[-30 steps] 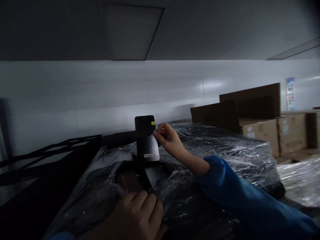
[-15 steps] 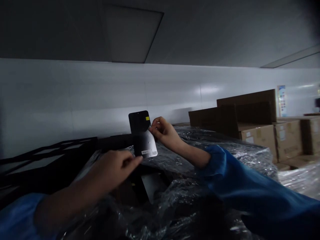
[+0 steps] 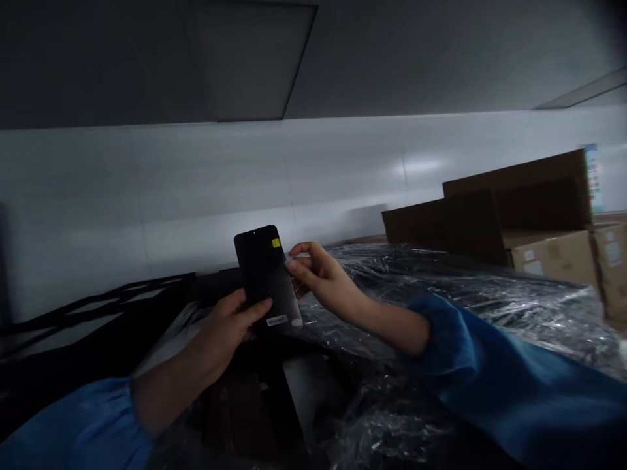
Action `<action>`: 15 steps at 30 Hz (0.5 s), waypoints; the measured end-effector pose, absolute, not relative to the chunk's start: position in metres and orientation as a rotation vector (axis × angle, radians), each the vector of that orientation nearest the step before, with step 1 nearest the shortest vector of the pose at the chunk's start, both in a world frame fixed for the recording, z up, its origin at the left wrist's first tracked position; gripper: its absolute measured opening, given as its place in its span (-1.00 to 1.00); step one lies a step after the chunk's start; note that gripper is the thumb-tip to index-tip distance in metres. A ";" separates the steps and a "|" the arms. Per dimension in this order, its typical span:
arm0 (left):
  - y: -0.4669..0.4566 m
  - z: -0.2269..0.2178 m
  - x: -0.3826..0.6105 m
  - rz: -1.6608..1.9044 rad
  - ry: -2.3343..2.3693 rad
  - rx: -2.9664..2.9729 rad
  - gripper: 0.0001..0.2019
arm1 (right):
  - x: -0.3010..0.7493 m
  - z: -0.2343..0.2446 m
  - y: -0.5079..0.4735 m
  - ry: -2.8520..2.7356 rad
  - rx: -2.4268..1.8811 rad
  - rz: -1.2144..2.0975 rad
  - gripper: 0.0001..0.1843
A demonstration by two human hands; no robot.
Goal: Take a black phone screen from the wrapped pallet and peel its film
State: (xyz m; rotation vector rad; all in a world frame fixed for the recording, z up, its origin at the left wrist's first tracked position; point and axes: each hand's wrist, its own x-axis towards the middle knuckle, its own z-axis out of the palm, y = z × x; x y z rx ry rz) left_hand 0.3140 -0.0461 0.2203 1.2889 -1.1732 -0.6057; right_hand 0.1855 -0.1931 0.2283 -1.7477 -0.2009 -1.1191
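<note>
A phone screen (image 3: pixel 259 271) with rounded corners stands tilted upright before me. It bears a yellow tab near its top right corner and a white printed label low on its face. My left hand (image 3: pixel 228 323) grips its lower left edge, thumb on the front and the other fingers mostly hidden behind. At the right edge, the thumb and index finger of my right hand (image 3: pixel 323 277) are closed in a pinch. Beneath both hands, more flat dark panels, one with a pale grey face (image 3: pixel 311 388), lie in shadow among clear plastic wrap (image 3: pixel 392 418).
Cardboard boxes (image 3: pixel 553 254), one with raised flaps, stand to the right beyond a wrapped stack. A dark slatted frame (image 3: pixel 98 320) lies at left. The pale wall (image 3: pixel 196 176) rises behind, under a low grey ceiling.
My left hand has moved up and taken hold of the phone screen's lower left edge. The screen has shifted slightly left and down, and the bright glare on its lower half has faded.
</note>
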 end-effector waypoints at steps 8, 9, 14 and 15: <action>-0.040 0.222 0.309 -0.526 -1.095 1.324 -0.70 | 0.177 0.218 -0.197 -0.092 -1.895 -0.900 -0.47; -0.041 0.221 0.311 -0.522 -1.104 1.313 -0.69 | 0.177 0.217 -0.198 -0.100 -1.903 -0.875 -0.45; -0.042 0.217 0.320 -0.476 -1.161 1.300 -0.63 | 0.174 0.216 -0.200 -0.165 -1.912 -0.825 -0.47; -0.042 0.217 0.321 -0.477 -1.160 1.300 -0.63 | 0.174 0.216 -0.200 -0.172 -1.911 -0.819 -0.48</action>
